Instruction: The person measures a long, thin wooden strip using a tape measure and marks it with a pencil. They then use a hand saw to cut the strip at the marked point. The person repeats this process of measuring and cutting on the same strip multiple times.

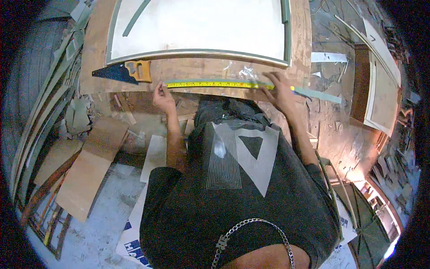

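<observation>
A yellow tape measure (pixel 215 84) is stretched along a thin grey-green strip (pixel 329 96) near the bench's front edge. My left hand (pixel 164 98) pinches the tape's left end between thumb and fingers. Over its right part lies my right hand (pixel 281 92), fingers spread apart, with the tape passing beneath them. The strip runs on past that hand, beyond the bench's right side. Just left of my left hand rests a handsaw (pixel 118 73) with a dark blade and yellow-orange handle.
On the wooden bench (pixel 96 45) sits a white panel (pixel 201 29) edged with grey-green strips; a loose strip (pixel 135 19) crosses it. A brown cabinet-like box (pixel 362 85) stands at right. Cardboard (pixel 89 179) and long boards (pixel 42 107) are at left.
</observation>
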Motion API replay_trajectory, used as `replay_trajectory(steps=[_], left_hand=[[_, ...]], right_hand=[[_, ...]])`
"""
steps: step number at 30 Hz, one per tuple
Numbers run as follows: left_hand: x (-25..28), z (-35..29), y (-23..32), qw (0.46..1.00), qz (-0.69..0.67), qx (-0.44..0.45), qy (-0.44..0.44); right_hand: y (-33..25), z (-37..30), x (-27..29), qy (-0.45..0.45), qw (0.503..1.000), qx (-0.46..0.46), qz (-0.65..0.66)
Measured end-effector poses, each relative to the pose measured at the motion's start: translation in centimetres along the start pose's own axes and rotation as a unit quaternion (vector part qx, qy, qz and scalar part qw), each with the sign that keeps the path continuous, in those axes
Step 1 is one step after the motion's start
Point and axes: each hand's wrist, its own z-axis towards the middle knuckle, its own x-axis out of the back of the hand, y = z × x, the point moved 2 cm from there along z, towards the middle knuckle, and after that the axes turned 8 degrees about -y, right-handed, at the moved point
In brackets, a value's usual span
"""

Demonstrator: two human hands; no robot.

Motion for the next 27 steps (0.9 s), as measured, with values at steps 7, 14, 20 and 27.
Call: replay_trajectory(steps=[7,14,20,27], left_hand=[[-0.6,-0.3,1.8,1.0,-0.011,-0.024,0.013],[-0.5,-0.6,2.3,0.998,0.015,-0.052,0.037],[-1.0,-0.6,1.2,0.998,-0.046,-0.028,0.034],[-1.0,-0.6,0.1,0.998,-0.036,-0.028,0.035]], right_hand=[[-2.1,6.7,-8.8,-0.051,0.979,0.002,0.198],[-1.7,7.1,-11.2,-0.055,0.98,-0.013,0.191],[-1.6,7.2,-11.5,-0.065,0.979,-0.044,0.189],[-1.3,7.1,-12.0,-0.051,0.981,-0.017,0.184]])
